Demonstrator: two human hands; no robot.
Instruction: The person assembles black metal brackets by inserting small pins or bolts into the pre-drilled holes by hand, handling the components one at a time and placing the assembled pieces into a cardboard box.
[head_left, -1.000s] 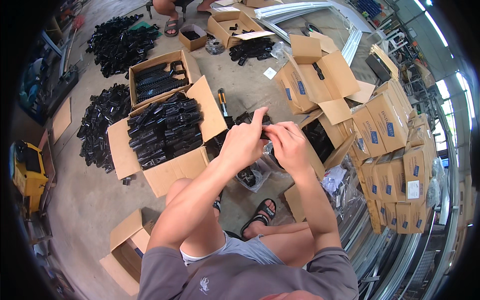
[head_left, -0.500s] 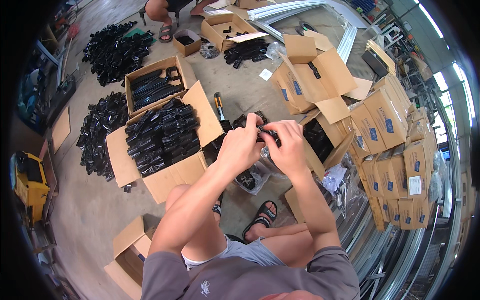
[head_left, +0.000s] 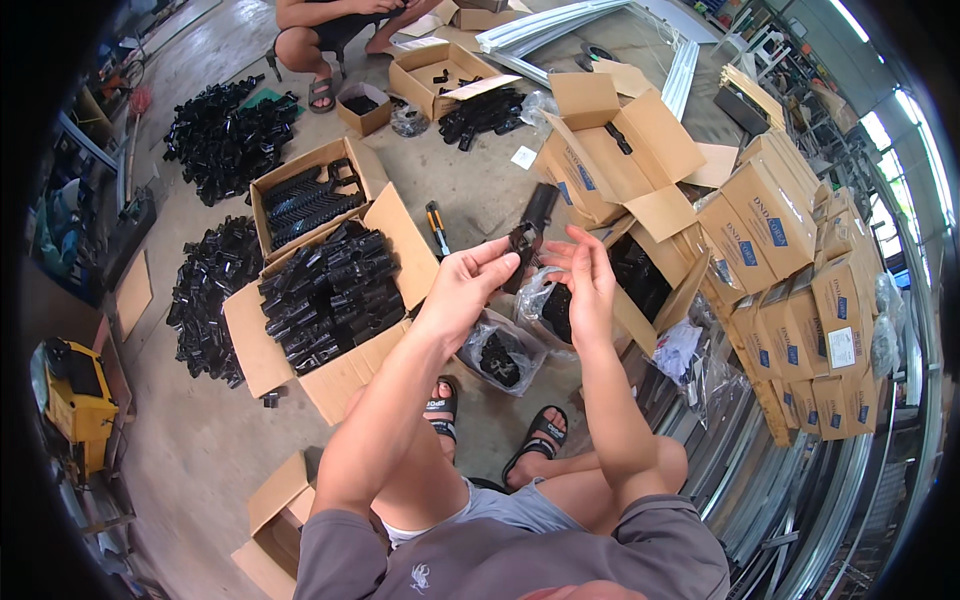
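Observation:
A long black part (head_left: pixel 538 210), tube-like at its upper end, is pinched between the thumb and fingers of my left hand (head_left: pixel 465 288). It tilts upward, away from me. Just right of its lower end, my right hand (head_left: pixel 588 290) has its fingers stretched and apart, with nothing visible in them. Below the hands, clear plastic bags hold small dark pieces; one bag (head_left: pixel 530 362) stands near my feet. Left of my hands, an open carton (head_left: pixel 250 345) is heaped with similar black parts. An orange-and-black handled tool (head_left: pixel 437 225) lies beyond my left hand.
Loose black parts lie in piles (head_left: pixel 205 300) on the left floor. Another carton (head_left: pixel 375 165) holds rows of parts. Open boxes (head_left: pixel 660 125) and stacked cartons (head_left: pixel 765 240) stand right, above metal profiles (head_left: pixel 800 510). Another person (head_left: pixel 300 45) sits at the far side.
My hands were together around something mostly hidden. Now they are apart: the left holds the black part up in sight, and the right has opened beside it. The view has shifted slightly.

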